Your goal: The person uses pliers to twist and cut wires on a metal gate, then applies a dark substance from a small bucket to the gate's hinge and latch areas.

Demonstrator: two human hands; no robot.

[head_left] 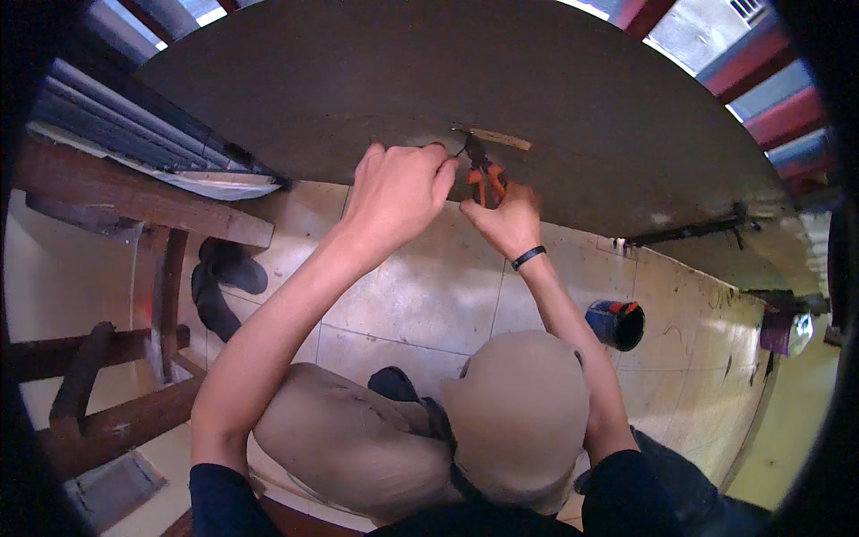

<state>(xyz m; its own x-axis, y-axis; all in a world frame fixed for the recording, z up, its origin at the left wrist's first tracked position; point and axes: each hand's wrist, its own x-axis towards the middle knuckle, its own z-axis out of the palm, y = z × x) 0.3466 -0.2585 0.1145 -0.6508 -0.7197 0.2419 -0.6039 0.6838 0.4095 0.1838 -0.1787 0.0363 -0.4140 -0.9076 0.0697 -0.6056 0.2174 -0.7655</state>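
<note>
My right hand (510, 222) is closed around the orange handles of a pair of pliers (488, 179). Their dark jaws point away from me over the near part of a large dark panel (429, 72). Just left of the jaws, my left hand (401, 183) has its fingers bent and pressed together at the panel. A thin dark strand shows between its fingertips and the pliers; whether the fingers grip it is hidden. Beside the jaws, a short light-brown strip (501, 139) lies on the panel.
A blue can (616, 324) with an orange patch stands on the tiled floor (403, 304), right of my forearm. Farther right is a purple container (785, 333). Wooden beams (165, 295) and dark footwear (228, 277) are on the left. Red slats (761, 67) line the far right.
</note>
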